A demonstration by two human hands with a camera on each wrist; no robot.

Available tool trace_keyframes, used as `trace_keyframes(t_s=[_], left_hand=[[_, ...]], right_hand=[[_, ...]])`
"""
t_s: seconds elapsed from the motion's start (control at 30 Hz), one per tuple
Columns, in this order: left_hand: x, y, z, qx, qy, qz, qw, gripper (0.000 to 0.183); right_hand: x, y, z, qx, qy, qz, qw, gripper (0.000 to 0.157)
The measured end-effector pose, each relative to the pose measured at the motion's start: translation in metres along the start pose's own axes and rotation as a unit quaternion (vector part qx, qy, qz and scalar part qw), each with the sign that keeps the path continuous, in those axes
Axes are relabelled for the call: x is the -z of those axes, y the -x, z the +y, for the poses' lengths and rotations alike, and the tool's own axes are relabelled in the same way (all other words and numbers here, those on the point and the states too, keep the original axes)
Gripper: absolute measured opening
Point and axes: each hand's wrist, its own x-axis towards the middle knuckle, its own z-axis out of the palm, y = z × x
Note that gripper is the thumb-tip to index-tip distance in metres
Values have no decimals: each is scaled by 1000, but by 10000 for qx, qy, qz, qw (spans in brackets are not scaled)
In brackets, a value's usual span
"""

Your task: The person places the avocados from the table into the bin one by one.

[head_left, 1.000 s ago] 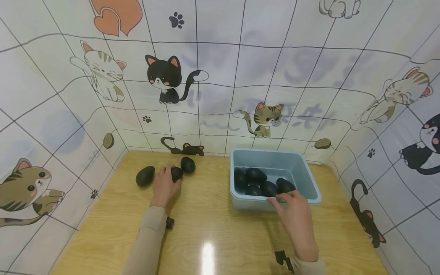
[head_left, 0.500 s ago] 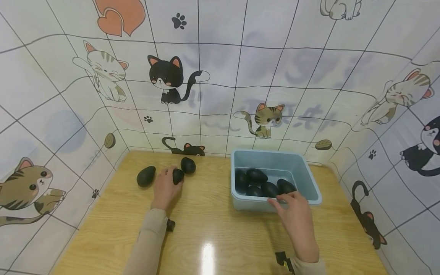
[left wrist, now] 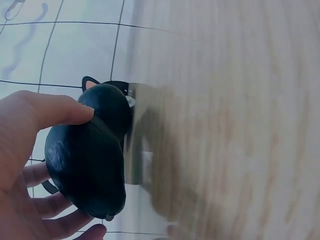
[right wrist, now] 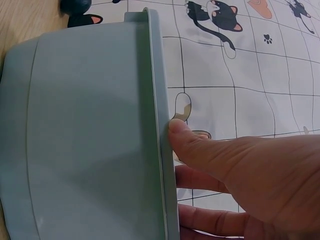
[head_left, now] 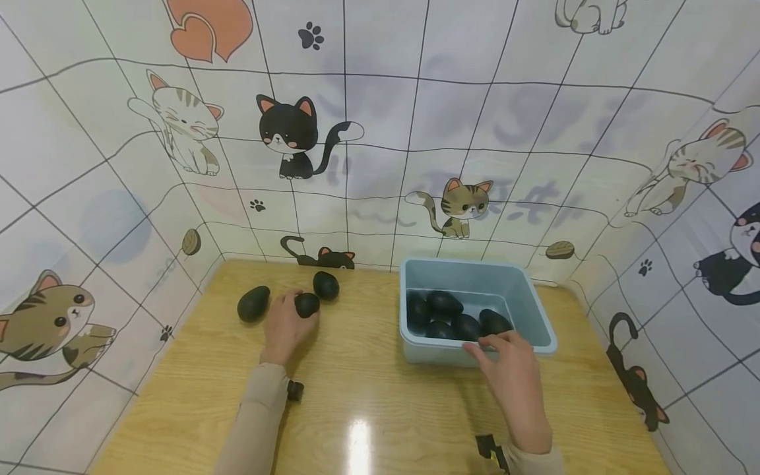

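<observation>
Your left hand (head_left: 284, 333) grips a dark avocado (head_left: 307, 305) between thumb and fingers at far left; it has shifted slightly nearer since a second ago. As before, your right hand (head_left: 515, 382) pinches the blue box (head_left: 432, 352) by its near rim, at right.

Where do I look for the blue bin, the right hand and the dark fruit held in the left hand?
Blue bin (head_left: 436, 353), head view: front outer wall.
Right hand (head_left: 516, 382), head view: its back.
Held dark fruit (left wrist: 87, 165), left wrist view: middle of its side.
</observation>
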Motion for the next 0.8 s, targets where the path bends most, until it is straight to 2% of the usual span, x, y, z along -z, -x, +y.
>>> trace_keyframes(t_s=[0.5,0.8], left_hand=[[4,6,8,-126,230,34,9996,68],[0,12,10,-222,454,-19,9987,69]], right_hand=[[1,0,-1,10,-9,-9,10000,30],[2,1,-1,-83,-8,-87,9999,30]])
